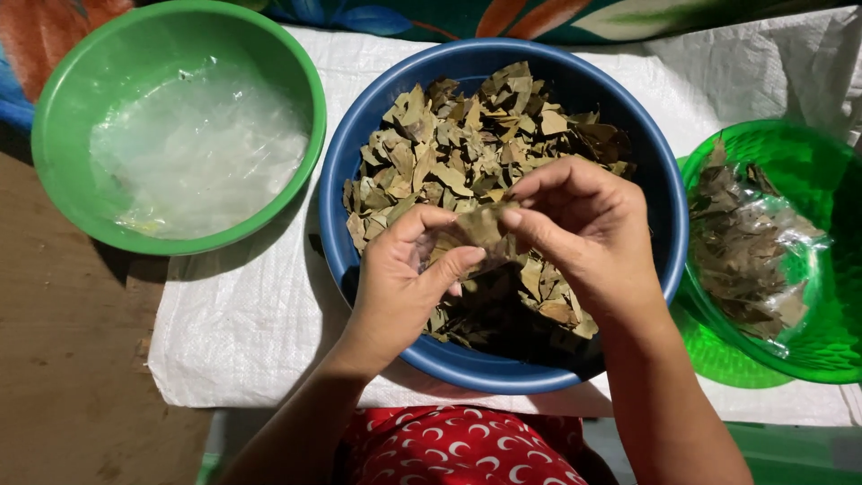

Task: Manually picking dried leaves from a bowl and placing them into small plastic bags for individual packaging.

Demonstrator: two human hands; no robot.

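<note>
Over the blue bowl (359, 153) of dried leaves (467, 135): left hand (409, 274) and right hand (588, 224) both pinched shut on one leaf bundle (480, 229). Left of the blue bowl, green bowl (63, 99) with clear bags (197, 148). Right of it, green basket (808, 153) holding bagged leaves (745, 251). Beneath, white sack (242, 332).

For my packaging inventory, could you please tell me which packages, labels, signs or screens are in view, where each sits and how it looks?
Clear plastic bags: a flat, glossy, see-through pile in the green bowl at upper left.
Clear plastic bag of dry leaves: in the translucent green bowl at right, crinkled, holding brown leaves.
No labels, signs or screens show.
</note>
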